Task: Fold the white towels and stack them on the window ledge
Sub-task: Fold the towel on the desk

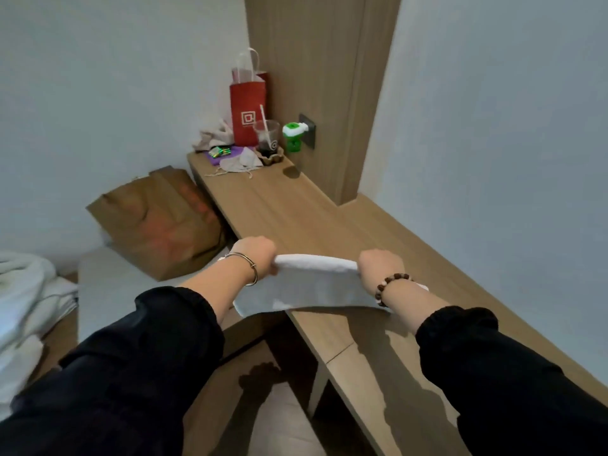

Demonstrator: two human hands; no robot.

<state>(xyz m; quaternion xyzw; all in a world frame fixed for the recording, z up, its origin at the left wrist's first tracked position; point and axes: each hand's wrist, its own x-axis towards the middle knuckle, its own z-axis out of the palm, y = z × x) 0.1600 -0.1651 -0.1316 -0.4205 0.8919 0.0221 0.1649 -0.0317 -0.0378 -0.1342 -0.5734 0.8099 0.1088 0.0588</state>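
A folded white towel (312,284) hangs between my two hands just above the front edge of the long wooden ledge (296,209). My left hand (255,253) grips the towel's upper left corner, fingers curled over the fold. My right hand (380,264) grips the upper right corner the same way. The towel's lower edge droops over the ledge's front edge. More white towels or bedding (26,297) lie in a heap at the far left.
At the ledge's far end stand a red paper bag (248,110), a plastic cup with a straw (267,139), a green plug-in device (293,134), a face mask (240,164) and small clutter. A brown paper bag (161,222) leans against the wall beside the ledge.
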